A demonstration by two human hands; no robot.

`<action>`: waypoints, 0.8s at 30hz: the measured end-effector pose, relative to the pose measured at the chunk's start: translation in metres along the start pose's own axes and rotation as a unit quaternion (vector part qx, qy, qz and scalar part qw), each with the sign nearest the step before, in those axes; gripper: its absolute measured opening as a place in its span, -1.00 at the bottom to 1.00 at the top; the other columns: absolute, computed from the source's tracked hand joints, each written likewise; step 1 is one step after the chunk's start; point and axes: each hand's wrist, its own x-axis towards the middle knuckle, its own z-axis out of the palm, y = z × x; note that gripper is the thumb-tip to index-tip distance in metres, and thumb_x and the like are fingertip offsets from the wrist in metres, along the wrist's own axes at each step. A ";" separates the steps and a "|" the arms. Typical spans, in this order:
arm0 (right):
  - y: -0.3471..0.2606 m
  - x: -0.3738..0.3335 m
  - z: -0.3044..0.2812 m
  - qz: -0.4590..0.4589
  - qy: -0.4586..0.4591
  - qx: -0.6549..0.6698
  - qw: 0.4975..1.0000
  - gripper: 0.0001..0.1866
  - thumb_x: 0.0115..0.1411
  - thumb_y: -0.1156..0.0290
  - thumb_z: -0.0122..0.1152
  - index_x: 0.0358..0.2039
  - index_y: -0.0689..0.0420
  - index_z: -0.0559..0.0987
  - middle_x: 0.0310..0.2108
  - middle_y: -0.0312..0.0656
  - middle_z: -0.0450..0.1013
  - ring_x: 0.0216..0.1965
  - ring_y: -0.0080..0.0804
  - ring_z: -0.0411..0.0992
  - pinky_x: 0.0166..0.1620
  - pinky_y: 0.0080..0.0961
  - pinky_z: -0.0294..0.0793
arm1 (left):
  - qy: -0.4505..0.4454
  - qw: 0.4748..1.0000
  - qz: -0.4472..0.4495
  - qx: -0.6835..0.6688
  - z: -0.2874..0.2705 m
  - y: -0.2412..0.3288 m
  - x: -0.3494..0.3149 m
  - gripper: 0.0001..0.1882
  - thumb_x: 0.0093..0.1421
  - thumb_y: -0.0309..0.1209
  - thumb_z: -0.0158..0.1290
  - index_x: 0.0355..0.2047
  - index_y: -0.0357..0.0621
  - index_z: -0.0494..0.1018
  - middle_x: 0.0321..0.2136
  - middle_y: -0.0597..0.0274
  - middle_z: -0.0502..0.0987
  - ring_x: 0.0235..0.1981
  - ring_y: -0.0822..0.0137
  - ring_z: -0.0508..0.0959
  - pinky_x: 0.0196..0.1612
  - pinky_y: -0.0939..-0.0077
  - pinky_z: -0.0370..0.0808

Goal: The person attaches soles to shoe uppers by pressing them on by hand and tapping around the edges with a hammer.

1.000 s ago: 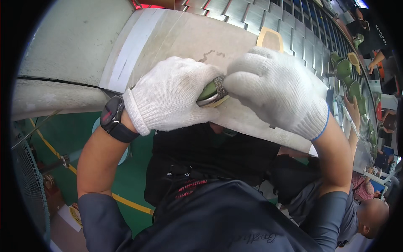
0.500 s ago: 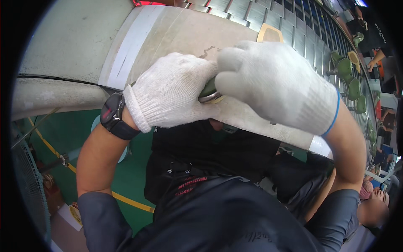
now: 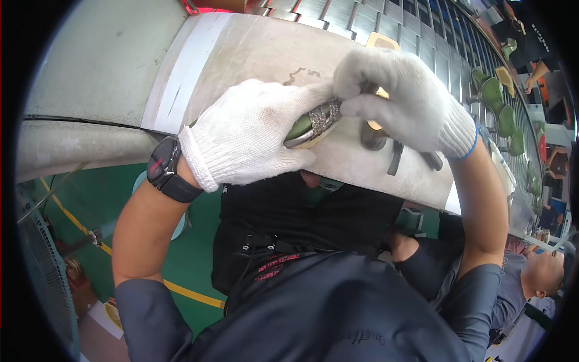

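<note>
A green sandal with a glittering strap lies tilted over the pale worktop. My left hand, in a white knit glove, is closed around the sandal and covers its left part. My right hand, gloved in white too, has curled fingers, their tips together at the right end of the strap. Whatever they pinch is hidden by the glove. Just below my right hand stand a small metal cup-like piece and a dark narrow tool.
Beyond the worktop runs a slatted metal conveyor, with a tan loop-shaped piece at its near edge. Green shoes line a rack at right. Another person sits at lower right. A fan stands at lower left.
My right hand has shifted up and right off the sandal's middle, baring the glittering strap, the metal piece and the dark tool. My left hand keeps its hold almost unmoved.
</note>
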 end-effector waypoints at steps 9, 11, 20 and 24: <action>-0.007 -0.007 0.015 -0.171 0.062 -0.087 0.979 -0.83 0.26 0.55 0.46 -0.17 0.13 0.63 -0.21 -0.14 0.62 -0.13 -0.16 0.67 -0.09 -0.27 0.65 | 0.020 1.000 0.011 0.013 0.000 0.000 -0.003 -0.17 0.02 -0.30 0.49 0.34 -0.14 0.52 -0.19 -0.14 0.68 -0.13 -0.25 0.68 -0.01 -0.03 0.62; -0.012 -0.014 0.023 -0.206 0.084 -0.149 0.963 -0.77 0.22 0.61 0.52 -0.14 0.15 0.68 -0.16 -0.12 0.66 -0.11 -0.14 0.70 -0.10 -0.31 0.66 | 0.024 0.999 0.022 0.012 0.002 -0.002 -0.004 -0.16 0.01 -0.30 0.51 0.34 -0.14 0.54 -0.17 -0.13 0.69 -0.12 -0.24 0.69 0.00 -0.01 0.63; -0.006 -0.068 0.109 -0.027 0.341 -0.020 0.940 -0.55 0.15 0.62 0.65 0.06 0.25 0.71 -0.15 -0.17 0.66 -0.23 -0.48 0.65 -0.12 -0.50 0.69 | 0.057 0.997 0.041 0.040 0.003 0.003 -0.006 -0.16 -0.05 -0.34 0.58 0.28 -0.23 0.57 0.02 -0.13 0.72 0.00 -0.15 0.75 0.11 0.13 0.68; -0.015 -0.054 0.106 0.000 0.386 -0.023 0.922 -0.53 0.16 0.55 0.58 0.10 0.14 0.69 -0.16 -0.08 0.63 -0.16 -0.12 0.65 -0.08 -0.28 0.67 | 0.036 0.998 0.011 0.055 0.001 0.004 -0.007 -0.18 -0.04 -0.38 0.56 0.28 -0.23 0.57 0.07 -0.14 0.72 0.04 -0.10 0.76 0.14 0.16 0.69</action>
